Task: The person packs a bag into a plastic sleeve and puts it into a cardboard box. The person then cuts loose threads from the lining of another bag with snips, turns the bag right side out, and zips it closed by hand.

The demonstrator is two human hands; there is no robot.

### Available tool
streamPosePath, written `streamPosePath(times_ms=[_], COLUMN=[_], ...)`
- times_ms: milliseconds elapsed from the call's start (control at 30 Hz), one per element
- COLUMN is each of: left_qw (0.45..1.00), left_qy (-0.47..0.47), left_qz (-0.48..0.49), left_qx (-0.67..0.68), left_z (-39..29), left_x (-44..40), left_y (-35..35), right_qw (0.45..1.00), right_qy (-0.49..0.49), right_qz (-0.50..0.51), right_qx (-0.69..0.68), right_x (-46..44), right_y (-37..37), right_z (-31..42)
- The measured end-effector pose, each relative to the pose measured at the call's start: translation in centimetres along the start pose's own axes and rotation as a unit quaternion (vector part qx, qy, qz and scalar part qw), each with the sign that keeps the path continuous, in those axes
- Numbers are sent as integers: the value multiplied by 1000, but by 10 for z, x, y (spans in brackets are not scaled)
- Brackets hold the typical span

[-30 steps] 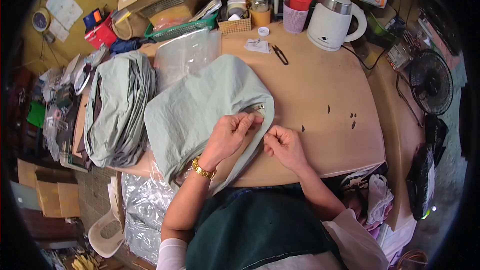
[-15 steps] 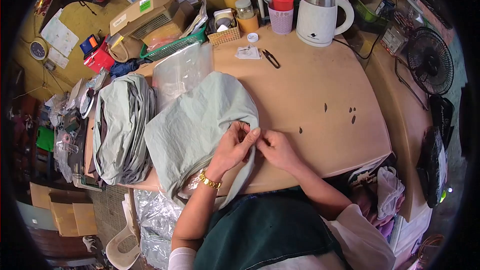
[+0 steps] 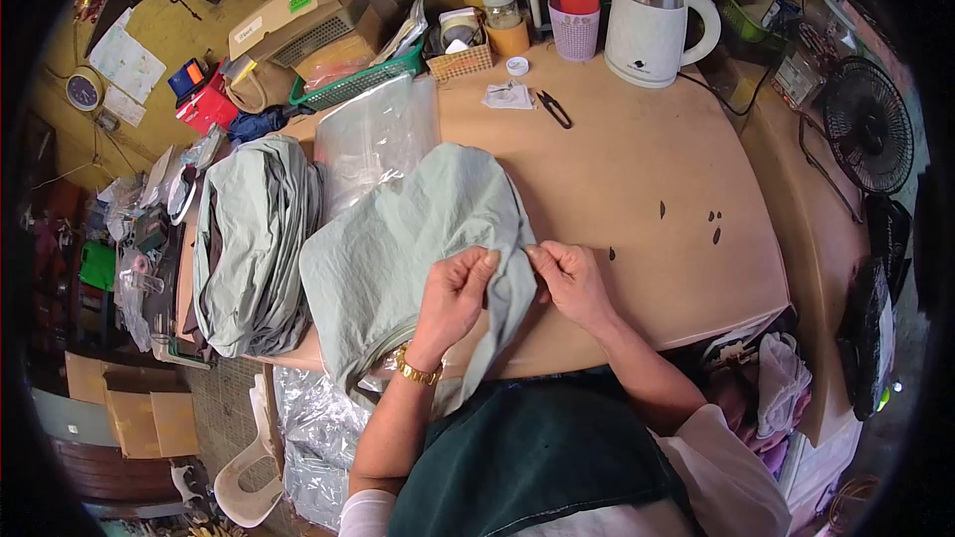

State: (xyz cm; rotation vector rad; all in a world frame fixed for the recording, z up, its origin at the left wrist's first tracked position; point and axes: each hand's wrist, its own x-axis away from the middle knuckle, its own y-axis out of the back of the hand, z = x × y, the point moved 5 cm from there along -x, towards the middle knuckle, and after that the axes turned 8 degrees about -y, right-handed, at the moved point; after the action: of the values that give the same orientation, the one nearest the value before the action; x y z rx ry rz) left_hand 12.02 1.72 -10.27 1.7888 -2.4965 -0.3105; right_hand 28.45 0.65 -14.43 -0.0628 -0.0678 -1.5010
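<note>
A pale green cloth item point(image 3: 388, 229) lies over the front of the brown table, its lower part gathered into a loop. My left hand point(image 3: 458, 293), with a gold watch at the wrist, pinches the cloth near its right edge. Close beside it on the right, my right hand point(image 3: 572, 283) grips that same edge between thumb and fingers. A folded stack of similar green cloth point(image 3: 254, 249) rests to the left. Behind the cloth are clear plastic bags point(image 3: 373, 139). Small black snips point(image 3: 554, 109) lie farther back, next to a white paper piece point(image 3: 508, 94).
A white kettle point(image 3: 647, 35), a pink cup point(image 3: 576, 35), a small woven basket point(image 3: 461, 62) and a green basket point(image 3: 363, 85) line the table's back. A black fan point(image 3: 868, 126) stands at the right. A pale plastic chair point(image 3: 249, 497) is at lower left.
My hands have moved apart along the cloth's right edge, which is now drawn up between them. Half a second ago they were nearly together. The camera view has shifted slightly.
</note>
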Motion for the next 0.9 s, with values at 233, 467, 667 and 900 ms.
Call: streamPosePath(times_ms=[233,467,667,900], left_qw=[997,968,992,954], left_qy=[-32,-69,55,78], left_qz=[-67,-22,49,182], left_qx=[-20,-241,-103,-227], left_z=[11,-25,-13,-4], left_x=[1,9,14,32], left_y=[8,-8,9,4], right_qw=[997,982,889,819], right_qy=[-1,-8,-120,-91], right_qz=[-63,5,-11,-78], right_qx=[-32,-189,-442,-561], right_x=[9,1,1,-19], right_y=[4,0,-9,-9], right_z=[-13,-20,-29,-40])
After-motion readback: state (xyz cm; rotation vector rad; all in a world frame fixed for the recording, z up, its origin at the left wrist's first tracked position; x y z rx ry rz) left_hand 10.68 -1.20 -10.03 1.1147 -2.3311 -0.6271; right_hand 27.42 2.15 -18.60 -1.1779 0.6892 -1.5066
